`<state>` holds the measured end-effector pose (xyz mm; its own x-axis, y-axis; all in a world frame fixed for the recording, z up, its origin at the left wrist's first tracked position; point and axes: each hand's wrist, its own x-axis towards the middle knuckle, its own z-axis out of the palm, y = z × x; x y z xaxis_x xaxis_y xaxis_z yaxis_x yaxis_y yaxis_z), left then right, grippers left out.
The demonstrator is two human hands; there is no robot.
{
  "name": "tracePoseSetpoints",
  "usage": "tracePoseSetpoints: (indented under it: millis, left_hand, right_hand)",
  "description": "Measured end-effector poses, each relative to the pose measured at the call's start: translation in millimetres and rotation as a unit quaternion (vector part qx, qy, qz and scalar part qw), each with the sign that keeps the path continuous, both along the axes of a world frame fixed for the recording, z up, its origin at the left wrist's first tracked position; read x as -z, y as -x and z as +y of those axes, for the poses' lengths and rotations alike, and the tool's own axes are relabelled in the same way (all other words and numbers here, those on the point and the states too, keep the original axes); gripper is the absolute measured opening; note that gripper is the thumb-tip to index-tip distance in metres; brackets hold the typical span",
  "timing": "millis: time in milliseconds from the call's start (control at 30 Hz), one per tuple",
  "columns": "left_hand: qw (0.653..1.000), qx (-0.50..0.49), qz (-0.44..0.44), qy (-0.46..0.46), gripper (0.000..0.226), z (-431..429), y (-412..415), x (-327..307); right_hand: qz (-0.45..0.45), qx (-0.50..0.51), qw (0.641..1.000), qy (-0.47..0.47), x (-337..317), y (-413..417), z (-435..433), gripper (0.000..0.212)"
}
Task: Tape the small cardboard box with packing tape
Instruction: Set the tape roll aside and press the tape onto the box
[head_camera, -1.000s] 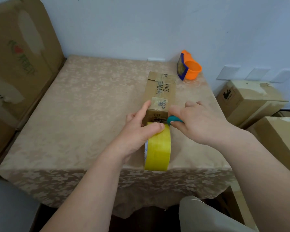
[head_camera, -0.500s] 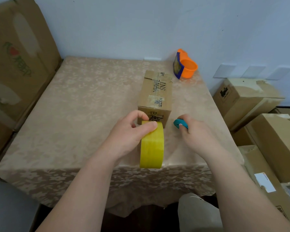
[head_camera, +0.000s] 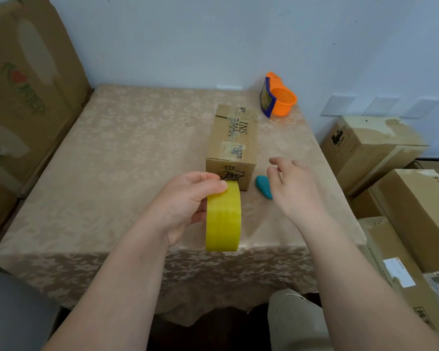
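The small cardboard box lies lengthwise on the table, with strips of tape along its top and printed letters on it. My left hand grips a yellow roll of packing tape upright, just in front of the box's near end. My right hand hovers to the right of the box with relaxed fingers and holds nothing. A small teal cutter lies on the cloth beside the box, just left of my right hand.
An orange and blue tape dispenser stands at the table's far right by the wall. Large cardboard boxes are stacked on the floor to the right, and a tall carton leans at the left.
My right hand has let go of the teal cutter, which now lies on the table. My left hand has drawn the tape roll a little away from the box.
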<state>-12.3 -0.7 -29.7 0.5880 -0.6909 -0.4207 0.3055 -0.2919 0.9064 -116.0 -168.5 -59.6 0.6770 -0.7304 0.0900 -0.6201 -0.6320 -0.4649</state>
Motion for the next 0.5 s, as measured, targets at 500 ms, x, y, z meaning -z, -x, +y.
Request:
tracePoseSetpoints:
  millis: [500]
  left_hand:
    - [0.836, -0.146, -0.501, -0.167, 0.039, 15, -26, 7]
  right_hand:
    - [-0.15, -0.006, 0.963, -0.223, -14, -16, 26, 0.043]
